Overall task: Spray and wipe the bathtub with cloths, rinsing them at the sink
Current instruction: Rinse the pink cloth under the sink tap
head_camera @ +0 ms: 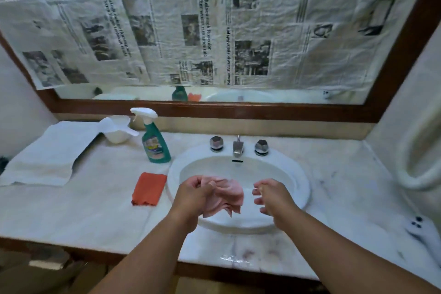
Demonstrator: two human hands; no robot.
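My left hand (194, 192) grips a crumpled pink cloth (229, 196) over the white sink basin (298, 181). A short way to the cloth's right, my right hand (269, 194) hovers with fingers loosely curled and holds nothing. An orange cloth (149, 188) lies folded on the counter just left of the sink. Behind it stands a green spray bottle (155, 143) with a white trigger head. The faucet (238, 147) sits between two chrome knobs at the back of the basin; no running water shows.
A white towel (45, 153) is spread at the counter's left, with a white scoop-like container (118, 130) behind it. Newspaper covers the mirror (214, 31). A white device (422, 229) lies at the counter's right end. Water drops sit at the front edge (233, 259).
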